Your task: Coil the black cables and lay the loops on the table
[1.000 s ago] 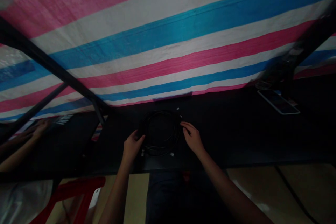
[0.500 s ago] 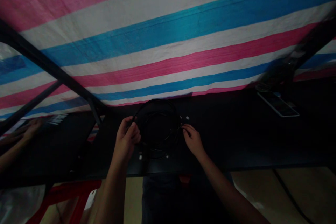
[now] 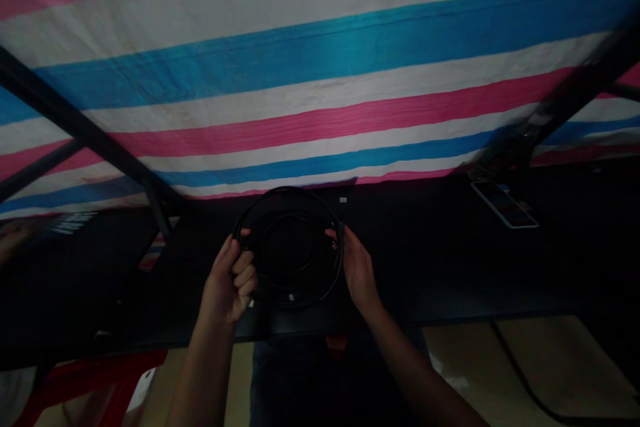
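Note:
A thin black cable (image 3: pixel 327 293) is wound into a round coil, held between my hands over the black tabletop (image 3: pixel 425 260). My left hand (image 3: pixel 231 277) is closed around the left side of the loop, fingers curled. On the opposite side, my right hand (image 3: pixel 356 265) grips the cable, its fingertips showing inside the ring. More dark loops lie within and behind the coil, but they are hard to tell from the table. A small white piece (image 3: pixel 292 297) shows at the coil's lower edge. Another white bit (image 3: pixel 343 199) is just beyond the coil.
A phone (image 3: pixel 505 205) lies to the right near the back. A striped plastic sheet (image 3: pixel 320 107) hangs behind, between slanted dark metal bars (image 3: pixel 95 137). At far left is another person's blurred hand (image 3: pixel 17 237). A red stool (image 3: pixel 95 377) stands below the table's left front.
My right hand has gone from pinching near the coil's right edge to gripping around it. The loop looks rounder and more spread. The view has shifted slightly right.

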Demonstrator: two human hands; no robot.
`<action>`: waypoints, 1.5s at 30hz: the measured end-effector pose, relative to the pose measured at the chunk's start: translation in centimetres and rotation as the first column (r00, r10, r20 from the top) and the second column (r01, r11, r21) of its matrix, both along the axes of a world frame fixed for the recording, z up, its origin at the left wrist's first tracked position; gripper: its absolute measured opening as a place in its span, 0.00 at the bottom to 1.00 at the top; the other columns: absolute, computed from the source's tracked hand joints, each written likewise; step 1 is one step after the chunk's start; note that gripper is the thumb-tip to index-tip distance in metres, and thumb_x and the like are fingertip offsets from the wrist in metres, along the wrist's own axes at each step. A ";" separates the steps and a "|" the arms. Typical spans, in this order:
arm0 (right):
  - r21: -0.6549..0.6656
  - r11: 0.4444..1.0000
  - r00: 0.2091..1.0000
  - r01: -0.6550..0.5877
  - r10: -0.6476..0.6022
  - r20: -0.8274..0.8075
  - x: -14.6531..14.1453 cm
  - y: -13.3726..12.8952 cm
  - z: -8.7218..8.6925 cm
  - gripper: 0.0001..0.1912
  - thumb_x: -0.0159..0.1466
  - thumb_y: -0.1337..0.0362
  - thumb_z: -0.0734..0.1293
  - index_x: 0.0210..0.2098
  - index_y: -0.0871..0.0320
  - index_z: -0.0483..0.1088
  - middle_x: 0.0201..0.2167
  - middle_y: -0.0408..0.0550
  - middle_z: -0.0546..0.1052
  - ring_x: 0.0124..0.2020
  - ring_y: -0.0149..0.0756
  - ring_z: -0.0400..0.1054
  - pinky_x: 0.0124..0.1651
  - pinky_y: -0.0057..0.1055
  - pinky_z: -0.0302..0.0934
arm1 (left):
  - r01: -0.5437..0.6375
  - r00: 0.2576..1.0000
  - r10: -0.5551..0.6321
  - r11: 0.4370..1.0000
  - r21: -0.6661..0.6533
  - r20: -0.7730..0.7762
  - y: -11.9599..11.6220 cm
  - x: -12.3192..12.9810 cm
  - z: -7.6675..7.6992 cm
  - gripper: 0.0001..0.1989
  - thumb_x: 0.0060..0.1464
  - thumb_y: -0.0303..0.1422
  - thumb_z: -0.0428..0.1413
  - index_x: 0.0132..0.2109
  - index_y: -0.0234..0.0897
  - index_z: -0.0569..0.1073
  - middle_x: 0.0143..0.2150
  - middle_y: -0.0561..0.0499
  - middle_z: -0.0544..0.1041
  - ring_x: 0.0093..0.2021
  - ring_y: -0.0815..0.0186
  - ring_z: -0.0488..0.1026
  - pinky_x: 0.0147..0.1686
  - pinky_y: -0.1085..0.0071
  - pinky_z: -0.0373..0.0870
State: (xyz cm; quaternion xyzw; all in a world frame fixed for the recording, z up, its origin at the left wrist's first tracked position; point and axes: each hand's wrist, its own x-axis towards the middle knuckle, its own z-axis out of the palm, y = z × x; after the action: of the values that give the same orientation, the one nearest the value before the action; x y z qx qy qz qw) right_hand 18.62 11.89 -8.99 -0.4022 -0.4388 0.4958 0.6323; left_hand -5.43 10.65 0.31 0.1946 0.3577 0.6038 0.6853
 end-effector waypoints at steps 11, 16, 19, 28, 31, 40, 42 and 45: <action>-0.071 0.955 0.936 -0.289 0.266 -0.229 0.8 1.2 10.3 0.15 0.63 0.56 0.71 0.47 0.56 0.75 0.19 0.30 0.55 0.15 0.20 0.43 0.18 0.24 0.39 | -0.093 0.946 0.110 0.993 0.069 -0.304 0.3 2.6 0.0 0.16 0.54 0.44 0.65 0.42 0.36 0.74 0.22 0.61 0.60 0.17 0.77 0.53 0.15 0.82 0.55; -0.131 0.877 0.884 -0.461 0.441 -0.157 2.4 1.9 12.7 0.18 0.65 0.51 0.71 0.46 0.58 0.76 0.18 0.31 0.53 0.15 0.21 0.41 0.17 0.24 0.36 | 0.208 0.941 -0.196 0.978 0.014 -0.277 0.8 2.2 2.0 0.22 0.56 0.52 0.61 0.41 0.36 0.74 0.21 0.63 0.55 0.16 0.79 0.42 0.13 0.83 0.45; -0.190 0.854 0.873 -0.484 0.457 -0.170 3.1 2.3 13.6 0.21 0.68 0.46 0.66 0.44 0.58 0.77 0.19 0.32 0.53 0.15 0.21 0.40 0.16 0.25 0.34 | 0.297 0.878 -0.255 0.954 0.044 -0.405 1.9 2.9 3.4 0.22 0.58 0.53 0.58 0.42 0.37 0.74 0.21 0.62 0.57 0.15 0.79 0.44 0.13 0.82 0.43; -0.246 0.846 0.880 -0.473 0.465 -0.095 3.6 1.7 14.2 0.21 0.68 0.48 0.64 0.38 0.61 0.78 0.17 0.33 0.55 0.14 0.21 0.43 0.16 0.23 0.35 | 0.349 0.598 0.049 0.882 0.316 -0.800 3.9 6.1 7.2 0.08 0.57 0.37 0.61 0.39 0.38 0.81 0.28 0.50 0.74 0.26 0.66 0.66 0.22 0.74 0.58; -0.172 0.887 0.903 -0.428 0.425 -0.059 3.8 1.4 14.7 0.21 0.67 0.48 0.64 0.34 0.60 0.76 0.17 0.33 0.58 0.14 0.21 0.44 0.16 0.23 0.36 | 0.421 0.617 -0.031 0.858 0.296 -0.786 4.4 7.2 7.6 0.16 0.61 0.42 0.58 0.29 0.38 0.77 0.22 0.51 0.70 0.23 0.67 0.63 0.20 0.73 0.54; -0.001 1.000 0.990 0.014 -0.014 -0.138 5.0 3.9 14.6 0.12 0.65 0.54 0.68 0.33 0.56 0.71 0.32 0.46 0.76 0.30 0.31 0.72 0.33 0.29 0.67 | 0.218 0.831 -0.126 0.970 0.109 -0.542 6.9 7.2 2.9 0.29 0.55 0.52 0.60 0.19 0.39 0.59 0.16 0.61 0.52 0.15 0.76 0.46 0.16 0.76 0.41; 0.018 0.998 0.967 0.066 -0.060 -0.246 6.7 4.2 14.8 0.12 0.66 0.55 0.67 0.32 0.55 0.67 0.24 0.39 0.69 0.24 0.28 0.66 0.29 0.27 0.65 | 0.139 0.897 -0.101 0.989 0.057 -0.429 6.8 5.8 2.6 0.29 0.55 0.50 0.60 0.19 0.40 0.57 0.16 0.62 0.50 0.14 0.77 0.45 0.14 0.77 0.41; 0.041 0.994 0.938 0.104 -0.084 -0.336 10.2 4.0 15.3 0.13 0.67 0.55 0.68 0.32 0.54 0.65 0.16 0.30 0.52 0.13 0.24 0.43 0.16 0.22 0.47 | 0.028 0.964 -0.031 1.000 -0.015 -0.263 6.2 3.1 3.1 0.29 0.60 0.47 0.56 0.19 0.40 0.52 0.15 0.62 0.47 0.13 0.76 0.43 0.13 0.76 0.42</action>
State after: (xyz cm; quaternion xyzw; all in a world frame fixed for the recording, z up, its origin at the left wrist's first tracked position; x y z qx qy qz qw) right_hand 28.84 15.93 6.29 -0.3142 -0.3198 0.5129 0.7321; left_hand -2.37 16.89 3.37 0.2746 0.4462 0.5604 0.6415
